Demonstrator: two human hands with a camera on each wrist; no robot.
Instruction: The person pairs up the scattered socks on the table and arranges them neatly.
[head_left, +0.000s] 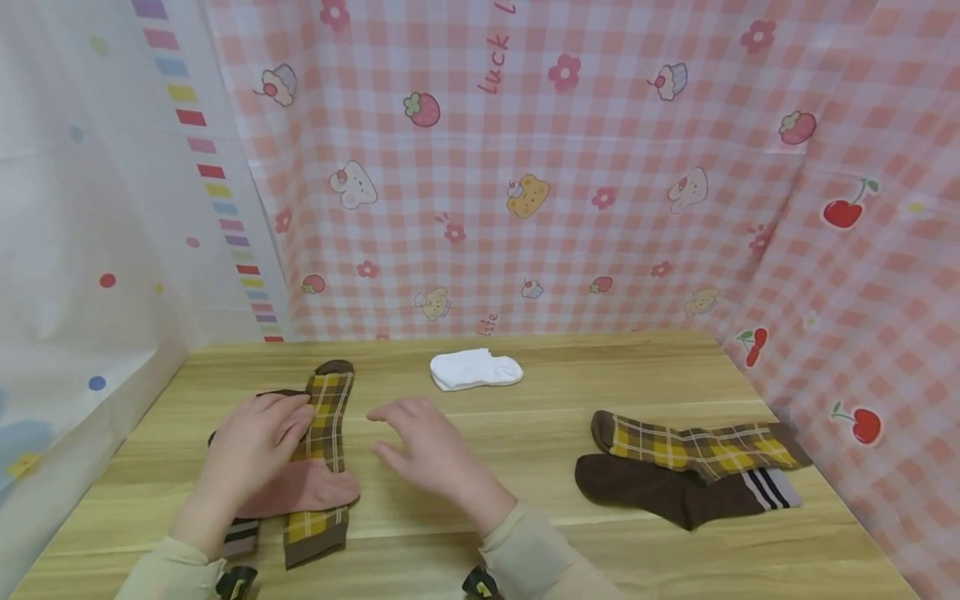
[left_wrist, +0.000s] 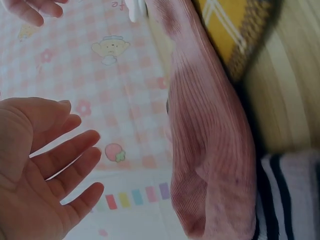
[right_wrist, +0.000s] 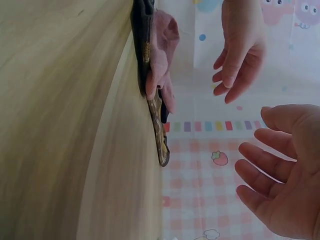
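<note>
Hovers with left grip (head_left: 258,442) empty, fingers loosely bent, above a pink sock (head_left: 311,489) at nine o'clock on the worktop (head_left: 420,550). Holds nothing in right grip (head_left: 431,452) either, fingers parted, near that sock at its two o'clock. Shows a plaid sock (head_left: 327,417) and a striped dark sock (head_left: 240,540) beneath the pink one, white socks (head_left: 476,371) at twelve, a second plaid sock (head_left: 675,443) touching a brown sock (head_left: 652,490) at three.

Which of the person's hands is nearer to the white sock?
The right hand. It hovers on the person's side of the white sock, slightly left of it; the left hand is farther left, above the pink sock.
</note>
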